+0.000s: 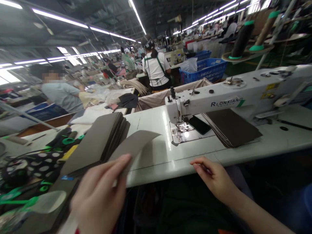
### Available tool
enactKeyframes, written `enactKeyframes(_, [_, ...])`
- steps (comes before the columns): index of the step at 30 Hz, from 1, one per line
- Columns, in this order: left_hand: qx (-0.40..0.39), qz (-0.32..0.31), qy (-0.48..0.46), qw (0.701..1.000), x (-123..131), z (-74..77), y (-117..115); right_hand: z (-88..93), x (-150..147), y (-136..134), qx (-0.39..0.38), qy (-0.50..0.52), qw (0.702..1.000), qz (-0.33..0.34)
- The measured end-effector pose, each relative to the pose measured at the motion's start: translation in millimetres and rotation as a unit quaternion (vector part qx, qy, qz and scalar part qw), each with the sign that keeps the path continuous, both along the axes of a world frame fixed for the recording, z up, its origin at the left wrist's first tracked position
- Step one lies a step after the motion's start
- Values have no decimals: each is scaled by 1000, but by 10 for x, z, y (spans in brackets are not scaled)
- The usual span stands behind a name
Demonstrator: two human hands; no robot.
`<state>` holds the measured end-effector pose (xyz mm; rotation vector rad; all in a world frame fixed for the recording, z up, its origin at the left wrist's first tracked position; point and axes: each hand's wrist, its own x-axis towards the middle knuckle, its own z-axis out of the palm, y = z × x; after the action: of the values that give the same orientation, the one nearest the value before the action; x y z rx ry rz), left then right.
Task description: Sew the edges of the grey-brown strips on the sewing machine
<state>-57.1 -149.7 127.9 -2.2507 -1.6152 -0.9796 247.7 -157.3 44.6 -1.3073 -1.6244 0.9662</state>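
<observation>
My left hand [102,191], slightly blurred, pinches the near end of a thin grey-brown panel [140,141], which curves up over the white table. Beside that panel, on the left, lies a thick stack of similar panels [94,139]. My right hand [213,178] is at the table's front edge, thumb and fingertips pressed together; whether anything is between them I cannot make out. Beyond it stands a white sewing machine [202,100], its needle area over a metal plate [184,135]. A second stack of brown panels [231,126] lies under the machine's arm.
A dark phone [200,125] lies by the needle plate. Thread cones [242,40] stand at upper right. Polka-dot fabric [46,164] and green-handled items clutter the left side. Blue crates [204,70] and two co-workers, one in a white shirt [156,66], are beyond the table.
</observation>
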Motion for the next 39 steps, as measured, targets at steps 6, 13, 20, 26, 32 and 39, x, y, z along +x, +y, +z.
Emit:
enactKeyframes(6, [-188,-128,114,967,544,-1168,-4,-242,-28,-61,-72,-86,993,45])
enactKeyframes(13, [-241,-109,2,964,585,-1335,-80,-438,-144,-49,-100,-125,987,32])
enactKeyframes(20, [-389,-32,-310,867,579,-759,-45,-224,-421,106,-39,-92,993,58])
enactKeyframes(26, [-460,-11,-460,759,461,-641,-109,-17,-540,152,54,-138,987,55])
enactKeyframes(32, [-470,-12,-517,715,424,-654,-127,7,-550,147,97,-171,978,64])
enactKeyframes(39, [-483,-15,-530,697,429,-641,-141,0,-551,142,102,-185,975,66])
